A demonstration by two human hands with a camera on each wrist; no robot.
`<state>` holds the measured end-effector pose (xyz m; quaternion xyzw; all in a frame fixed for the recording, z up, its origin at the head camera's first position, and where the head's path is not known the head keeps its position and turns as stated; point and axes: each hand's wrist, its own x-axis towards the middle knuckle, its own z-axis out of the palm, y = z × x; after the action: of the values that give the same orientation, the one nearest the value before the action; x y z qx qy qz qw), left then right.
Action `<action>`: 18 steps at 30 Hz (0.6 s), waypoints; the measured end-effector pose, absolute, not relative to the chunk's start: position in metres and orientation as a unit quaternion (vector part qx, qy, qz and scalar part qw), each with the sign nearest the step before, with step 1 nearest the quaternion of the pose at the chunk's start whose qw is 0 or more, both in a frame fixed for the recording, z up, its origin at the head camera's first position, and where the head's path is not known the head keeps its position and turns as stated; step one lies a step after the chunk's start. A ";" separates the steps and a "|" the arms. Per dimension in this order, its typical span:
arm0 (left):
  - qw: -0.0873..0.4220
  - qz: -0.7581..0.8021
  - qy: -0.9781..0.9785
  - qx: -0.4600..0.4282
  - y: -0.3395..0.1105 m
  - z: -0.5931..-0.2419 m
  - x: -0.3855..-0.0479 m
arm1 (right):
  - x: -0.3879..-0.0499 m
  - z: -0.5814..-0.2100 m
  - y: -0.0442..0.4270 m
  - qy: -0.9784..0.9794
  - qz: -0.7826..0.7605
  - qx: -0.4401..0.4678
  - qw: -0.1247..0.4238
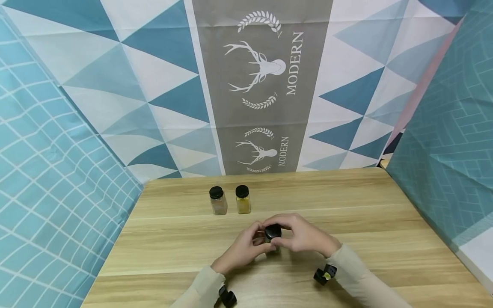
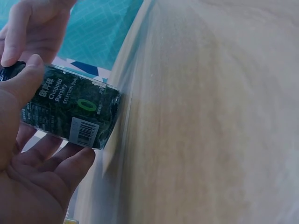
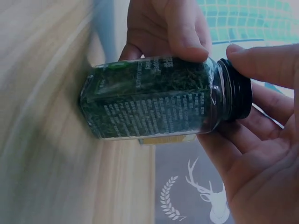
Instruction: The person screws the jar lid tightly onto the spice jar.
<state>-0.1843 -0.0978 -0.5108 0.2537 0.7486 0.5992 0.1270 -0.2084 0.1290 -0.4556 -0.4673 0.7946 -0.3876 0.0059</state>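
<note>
A glass jar of chopped parsley (image 2: 70, 105), full of dark green flakes, stands between both hands, close over the table. Whether its base touches the wood I cannot tell. My left hand (image 1: 243, 247) holds the body, its thumb along one side and fingers on the other. Around the black lid (image 3: 240, 95), the thumb and fingers of my right hand (image 1: 304, 233) grip the rim. The lid sits on the jar's neck. In the head view the hands hide much of the glass.
Farther back on the wooden table (image 1: 173, 239) stand two black-capped jars, one with pinkish-brown contents (image 1: 219, 204) and one with yellow contents (image 1: 243, 202). Patterned cloth (image 1: 169, 85) hangs behind the table, with blue-green cloths at both sides.
</note>
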 end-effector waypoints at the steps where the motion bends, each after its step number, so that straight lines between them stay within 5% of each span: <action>1: 0.129 0.600 0.748 0.253 -0.098 -0.511 -0.184 | -0.208 -0.457 0.129 0.798 -0.391 -0.458 0.005; 18: 0.119 0.592 0.754 0.260 -0.098 -0.513 -0.185 | -0.192 -0.469 0.136 0.793 -0.503 -0.342 0.027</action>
<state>-0.1849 -0.0984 -0.5128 0.2602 0.7537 0.5918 0.1187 -0.1921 0.1358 -0.4692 -0.3425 0.7929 -0.5032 0.0270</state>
